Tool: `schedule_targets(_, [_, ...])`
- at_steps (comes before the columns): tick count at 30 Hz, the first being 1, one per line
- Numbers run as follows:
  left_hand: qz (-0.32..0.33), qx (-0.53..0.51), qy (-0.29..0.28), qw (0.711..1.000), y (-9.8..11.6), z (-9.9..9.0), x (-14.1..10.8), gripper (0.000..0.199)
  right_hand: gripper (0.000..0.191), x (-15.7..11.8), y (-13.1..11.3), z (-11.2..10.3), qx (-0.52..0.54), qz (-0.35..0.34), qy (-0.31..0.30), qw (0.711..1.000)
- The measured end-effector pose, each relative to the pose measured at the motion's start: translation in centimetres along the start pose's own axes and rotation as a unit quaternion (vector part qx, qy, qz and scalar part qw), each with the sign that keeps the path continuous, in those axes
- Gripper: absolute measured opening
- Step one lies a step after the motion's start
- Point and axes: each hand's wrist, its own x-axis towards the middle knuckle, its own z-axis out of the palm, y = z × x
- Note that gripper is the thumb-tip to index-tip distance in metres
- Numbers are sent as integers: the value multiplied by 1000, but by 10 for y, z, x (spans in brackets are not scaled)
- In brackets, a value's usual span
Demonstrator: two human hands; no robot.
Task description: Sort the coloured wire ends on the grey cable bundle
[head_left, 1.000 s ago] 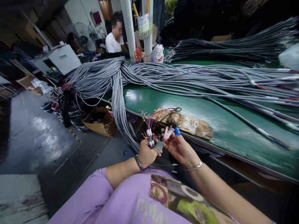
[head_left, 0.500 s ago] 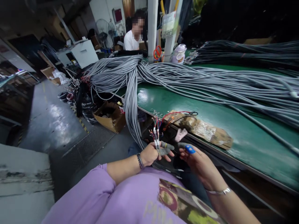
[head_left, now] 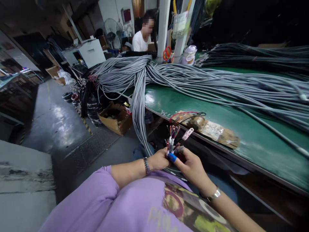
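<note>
Several grey cable ends (head_left: 171, 140) stand up between my hands, with stripped, coloured wires fanning out at their tops and white wrapping below. My left hand (head_left: 158, 160) is closed around these cables from the left. From the right, my right hand (head_left: 189, 161) pinches at the same ends; its thumb wears a blue cover and its forefinger a grey one. More grey cable (head_left: 138, 109) hangs over the bench edge down toward my lap. A cardboard-and-tape block (head_left: 212, 131) with red and black leads lies at the bench edge, just beyond my hands.
Long grey cables (head_left: 217, 83) run across the green bench (head_left: 263, 141). Dark cables (head_left: 251, 54) lie behind them. A lidded jar (head_left: 189, 55) and orange-handled scissors (head_left: 166, 53) stand by the post. A cardboard box (head_left: 116, 118) sits on the floor. A person (head_left: 140, 40) in white is at the back.
My right hand has moved left and closed onto the cable ends in my left hand. Before, it was apart from them. The view has shifted slightly.
</note>
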Motion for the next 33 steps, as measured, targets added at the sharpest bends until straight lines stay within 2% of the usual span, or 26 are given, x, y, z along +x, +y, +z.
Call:
schedule_targets(6, [-80,-85,-46,992,10,-2,-7,53,28,-6,5,0,84,48,26,995])
schedule_targets(10, [-92,-89,-45,991,22,-3,-9,53,30,-12,13,-1,98,73,42,992])
schedule_targets(19, [-121,-98,24,988,24,-13,-10,50,31,-12,12,2,163,95,12,982])
schedule_targets(23, [-90,-144,62,984,39,-26,-8,50,28,-14,20,-1,131,68,-3,989])
schedule_targets(27, [20,-182,108,977,80,-49,-19,35,25,-15,30,-7,123,65,-25,990])
schedule_targets(30, [71,-191,159,966,107,-65,-36,25,27,-13,39,-11,142,93,-3,985])
schedule_targets(32, [67,-170,190,965,110,-70,-45,28,31,-11,43,-11,170,125,18,977])
schedule_targets(33, [45,-156,177,971,107,-70,-46,30,33,-9,43,-10,191,144,26,971])
